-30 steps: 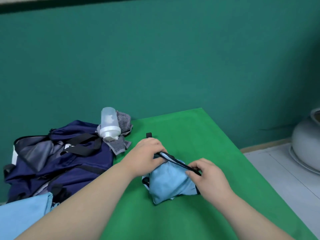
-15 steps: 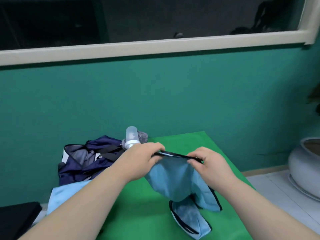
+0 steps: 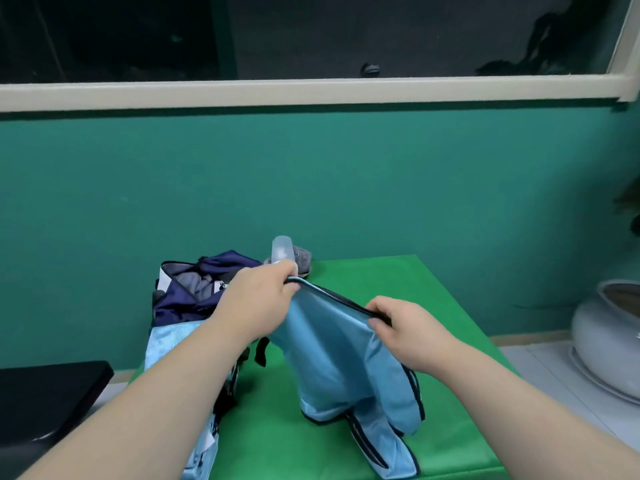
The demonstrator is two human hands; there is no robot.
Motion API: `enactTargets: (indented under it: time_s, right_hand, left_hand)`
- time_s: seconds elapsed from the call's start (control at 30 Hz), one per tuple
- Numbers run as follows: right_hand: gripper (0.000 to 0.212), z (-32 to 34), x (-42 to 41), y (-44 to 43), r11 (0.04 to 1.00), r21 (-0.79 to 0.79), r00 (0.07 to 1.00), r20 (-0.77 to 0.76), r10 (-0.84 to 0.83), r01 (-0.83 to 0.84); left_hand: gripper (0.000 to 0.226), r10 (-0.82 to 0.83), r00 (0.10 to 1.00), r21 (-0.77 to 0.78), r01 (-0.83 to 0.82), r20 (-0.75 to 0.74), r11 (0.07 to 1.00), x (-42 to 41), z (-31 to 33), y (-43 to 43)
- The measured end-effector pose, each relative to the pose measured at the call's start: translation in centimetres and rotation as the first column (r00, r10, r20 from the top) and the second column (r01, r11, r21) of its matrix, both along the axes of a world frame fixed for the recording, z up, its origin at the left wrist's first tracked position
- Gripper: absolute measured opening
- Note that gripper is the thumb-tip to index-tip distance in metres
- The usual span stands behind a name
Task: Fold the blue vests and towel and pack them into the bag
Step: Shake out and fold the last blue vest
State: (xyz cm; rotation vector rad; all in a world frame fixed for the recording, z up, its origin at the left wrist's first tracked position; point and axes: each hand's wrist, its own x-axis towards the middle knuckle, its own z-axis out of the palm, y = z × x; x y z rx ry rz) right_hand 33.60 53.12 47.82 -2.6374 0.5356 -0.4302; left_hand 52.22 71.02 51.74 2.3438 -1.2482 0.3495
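**Blue vest [image 3: 339,358] held above the green surface [image 3: 398,282].** The vest is of thin, smooth, slightly glossy light-blue fabric edged with narrow dark piping. The left hand [image 3: 263,301] and the right hand [image 3: 407,332] each pinch the piped top edge between thumb and curled fingers. This edge is stretched taut between the 2 hands and slopes from the left hand, higher and farther, down to the right hand, nearer. The garment hangs from the edge in soft lengthwise folds, so its long axis runs downward and toward the viewer. Its lower end rests crumpled on the surface, where piped lobes spread toward the near edge.

A second vest [image 3: 169,344] of similar light-blue cloth, finely ribbed in texture, drapes over the left edge of the surface and is partly hidden by the left forearm. Behind it lies the bag [image 3: 187,299], of dark navy woven fabric with black straps and a grey lining, slumped with its mouth open upward. A translucent plastic bottle [image 3: 281,249], rounded at the top, stands behind the left hand, which hides its lower part. A grey striped cloth [image 3: 303,259] lies just beside the bottle at the far left of the surface.

The left forearm crosses in front of the bag and the second vest. A black flat-topped object [image 3: 48,393] sits left of the surface and lower. A pale, glazed, round-bodied pot [image 3: 606,341] stands on the floor at the right. A teal wall [image 3: 311,185] and a cream window ledge [image 3: 311,91] close the background.
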Motion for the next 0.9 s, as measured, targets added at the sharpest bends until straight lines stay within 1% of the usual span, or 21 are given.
enactTargets:
  time_s: [0.1,0.2,0.3,0.43,0.6,0.63,0.7,0.77,0.83,0.9]
  right_hand:
    - [0.012,-1.1,-0.6,0.6,1.0,0.005,0.999,-0.048,0.003,-0.003]
    - [0.011,-1.6,-0.8,0.9,0.999,0.001,0.998,-0.056,-0.034,0.034]
    - [0.01,-1.7,-0.9,0.8,0.998,0.011,0.995,-0.07,-0.069,0.07]
    - [0.012,-1.9,-1.3,0.3,0.995,0.011,0.991,-0.098,-0.093,0.095]
    - [0.016,-1.5,-1.4,0.0,0.993,0.049,0.993,-0.062,-0.104,0.107]
    - [0.017,-1.3,-1.3,0.1,0.993,0.066,0.995,-0.047,-0.093,0.096]
    - [0.018,-0.7,-1.1,0.2,0.994,0.091,0.998,-0.032,-0.059,0.062]
    - [0.018,0.2,-1.0,0.2,0.995,0.1,0.999,-0.045,-0.006,0.011]
    - [0.019,1.2,-0.8,0.4,0.995,0.082,0.995,-0.075,0.06,-0.054]
    - [0.021,2.2,-0.6,0.5,0.993,0.054,0.99,-0.092,0.11,-0.105]
  left_hand:
    - [0.015,0.094,0.995,-0.017,-0.094,-0.027,0.995,0.9,0.0,1.3]
    - [0.013,0.126,0.992,0.051,-0.125,-0.017,0.991,1.1,-0.4,1.9]
    - [0.013,0.154,0.988,0.018,-0.154,-0.026,0.988,1.2,-1.1,2.3]
    - [0.013,0.234,0.971,0.031,-0.233,-0.051,0.972,1.9,-2.0,2.9]
    - [0.007,0.272,0.962,0.146,-0.268,-0.008,0.952,1.1,-3.2,2.4]
    - [0.012,0.265,0.964,0.162,-0.26,-0.011,0.952,0.5,-3.5,2.1]
    - [0.036,0.216,0.976,0.193,-0.208,-0.018,0.959,-0.9,-4.1,1.6]
    - [0.056,0.099,0.992,0.167,-0.084,-0.084,0.982,-2.7,-4.5,1.1]
    - [0.06,-0.079,0.981,0.064,0.092,-0.175,0.994,-4.8,-4.3,0.7]
    - [0.055,-0.224,0.951,-0.025,0.223,-0.213,0.974,-6.6,-3.7,0.2]
